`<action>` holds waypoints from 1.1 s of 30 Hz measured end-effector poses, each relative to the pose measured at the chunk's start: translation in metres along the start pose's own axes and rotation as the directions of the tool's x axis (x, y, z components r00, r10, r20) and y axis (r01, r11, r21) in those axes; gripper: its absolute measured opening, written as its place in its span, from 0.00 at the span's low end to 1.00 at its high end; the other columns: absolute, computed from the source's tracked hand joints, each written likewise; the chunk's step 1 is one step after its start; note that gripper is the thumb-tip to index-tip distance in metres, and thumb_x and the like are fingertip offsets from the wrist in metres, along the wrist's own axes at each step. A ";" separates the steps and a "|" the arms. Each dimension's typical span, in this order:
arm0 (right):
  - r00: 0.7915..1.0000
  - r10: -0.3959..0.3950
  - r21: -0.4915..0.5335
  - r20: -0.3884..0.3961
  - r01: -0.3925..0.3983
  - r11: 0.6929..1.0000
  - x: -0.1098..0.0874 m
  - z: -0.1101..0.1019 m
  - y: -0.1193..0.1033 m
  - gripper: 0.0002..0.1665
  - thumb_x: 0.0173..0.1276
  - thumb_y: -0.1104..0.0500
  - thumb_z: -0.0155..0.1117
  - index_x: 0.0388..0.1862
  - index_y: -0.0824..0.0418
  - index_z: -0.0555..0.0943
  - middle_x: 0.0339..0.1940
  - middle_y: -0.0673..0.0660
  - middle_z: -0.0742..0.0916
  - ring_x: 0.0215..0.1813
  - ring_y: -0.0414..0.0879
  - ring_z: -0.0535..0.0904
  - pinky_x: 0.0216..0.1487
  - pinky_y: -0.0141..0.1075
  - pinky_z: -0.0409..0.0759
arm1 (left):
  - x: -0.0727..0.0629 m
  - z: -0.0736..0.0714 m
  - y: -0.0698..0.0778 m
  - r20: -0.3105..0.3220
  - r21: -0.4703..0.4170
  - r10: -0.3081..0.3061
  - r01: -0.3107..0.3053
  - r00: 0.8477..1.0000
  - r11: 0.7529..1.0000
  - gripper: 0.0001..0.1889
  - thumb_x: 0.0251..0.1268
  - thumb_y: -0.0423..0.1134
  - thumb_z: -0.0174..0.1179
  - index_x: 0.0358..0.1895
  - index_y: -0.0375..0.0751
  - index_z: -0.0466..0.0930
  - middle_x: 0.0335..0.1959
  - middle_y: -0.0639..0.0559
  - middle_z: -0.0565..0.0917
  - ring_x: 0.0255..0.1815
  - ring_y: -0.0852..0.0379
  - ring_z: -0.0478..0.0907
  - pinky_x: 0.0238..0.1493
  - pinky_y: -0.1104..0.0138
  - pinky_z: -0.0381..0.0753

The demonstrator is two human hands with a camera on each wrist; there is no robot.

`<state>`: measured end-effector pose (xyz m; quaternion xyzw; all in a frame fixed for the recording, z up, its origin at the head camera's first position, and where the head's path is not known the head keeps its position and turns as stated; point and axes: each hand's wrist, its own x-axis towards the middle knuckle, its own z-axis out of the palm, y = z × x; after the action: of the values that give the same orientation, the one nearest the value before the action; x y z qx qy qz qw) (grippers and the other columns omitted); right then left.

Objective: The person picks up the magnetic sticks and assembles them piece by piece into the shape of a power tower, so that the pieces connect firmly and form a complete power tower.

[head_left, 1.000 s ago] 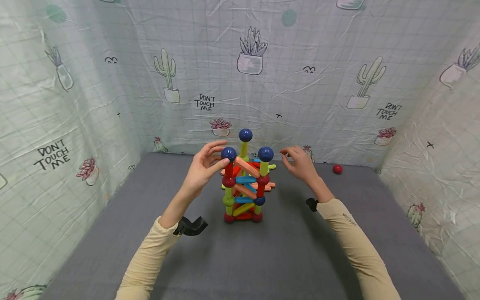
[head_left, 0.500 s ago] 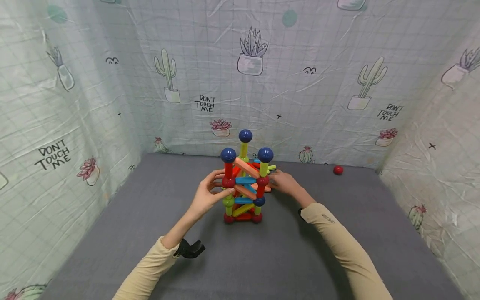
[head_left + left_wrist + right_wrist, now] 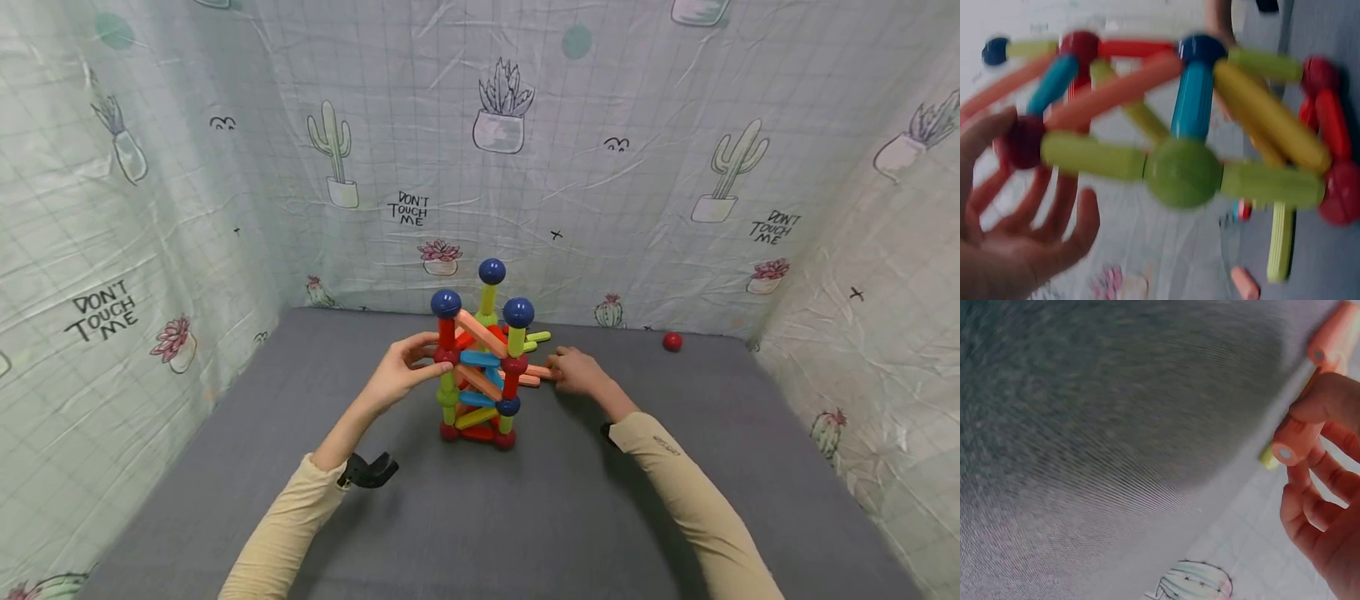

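Observation:
A tower of magnetic rods and balls stands on the grey cloth in the head view, with blue balls on its top corners. My left hand grips its left side at a dark red ball, thumb in front and fingers reaching behind. Right of the tower, my right hand pinches an orange magnetic rod between thumb and fingers near one end. Another orange rod lies close to it in the right wrist view. The tower hides part of the loose pieces behind it.
Loose green rods and orange ones lie behind and right of the tower. A red ball sits toward the back right of the grey cloth. A patterned curtain encloses the back and sides.
My left hand has come down from the top blue ball to the red ball below. The tower's front has shifted slightly left. My right hand has lowered and taken hold of an orange rod.

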<state>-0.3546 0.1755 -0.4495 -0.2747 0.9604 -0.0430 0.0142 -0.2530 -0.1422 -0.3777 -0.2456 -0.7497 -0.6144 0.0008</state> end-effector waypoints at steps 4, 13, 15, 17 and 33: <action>0.998 0.024 0.154 -0.065 -0.014 0.988 -0.008 -0.016 0.001 0.17 0.53 0.63 0.65 0.42 0.57 0.74 0.32 0.55 0.76 0.31 0.46 0.72 0.30 0.37 0.72 | 0.016 -0.020 -0.008 0.154 -0.034 -0.013 0.019 0.988 0.999 0.23 0.57 0.38 0.59 0.56 0.37 0.68 0.50 0.51 0.76 0.51 0.57 0.75 0.48 0.61 0.77; 0.890 -0.063 0.353 -0.452 0.243 0.904 -0.034 -0.081 -0.021 0.16 0.58 0.62 0.61 0.47 0.59 0.74 0.38 0.56 0.78 0.38 0.48 0.74 0.37 0.43 0.74 | 0.060 -0.042 -0.023 0.396 -0.121 -0.095 0.155 0.913 0.980 0.36 0.56 0.44 0.60 0.65 0.33 0.55 0.61 0.44 0.68 0.52 0.61 0.73 0.49 0.62 0.75; 0.844 -0.088 0.337 -0.529 0.305 0.891 -0.041 -0.095 -0.031 0.18 0.57 0.63 0.63 0.47 0.59 0.74 0.39 0.56 0.79 0.38 0.46 0.73 0.35 0.40 0.73 | 0.067 -0.041 -0.026 0.437 -0.161 -0.087 0.173 0.895 0.972 0.36 0.58 0.42 0.58 0.66 0.33 0.52 0.59 0.49 0.69 0.50 0.61 0.73 0.48 0.63 0.75; 0.795 -0.114 0.308 -0.596 0.358 0.882 -0.047 -0.104 -0.039 0.19 0.54 0.65 0.65 0.46 0.59 0.74 0.40 0.56 0.80 0.38 0.44 0.72 0.34 0.37 0.73 | 0.074 -0.040 -0.030 0.460 -0.201 -0.075 0.187 0.885 0.962 0.35 0.60 0.40 0.56 0.67 0.33 0.50 0.55 0.57 0.72 0.48 0.61 0.75 0.46 0.64 0.75; 0.644 -0.227 0.193 -0.731 0.514 0.836 -0.045 -0.111 -0.081 0.19 0.52 0.69 0.66 0.44 0.60 0.77 0.39 0.56 0.81 0.39 0.47 0.71 0.32 0.34 0.71 | 0.044 -0.026 0.001 -0.281 -0.338 -0.063 -0.037 0.958 0.940 0.11 0.63 0.38 0.53 0.46 0.39 0.73 0.37 0.55 0.80 0.35 0.60 0.78 0.39 0.65 0.79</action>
<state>-0.2796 0.1394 -0.3315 -0.4256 0.7896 -0.3294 -0.2947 -0.2992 -0.1494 -0.3567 -0.1451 -0.6258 -0.7637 0.0635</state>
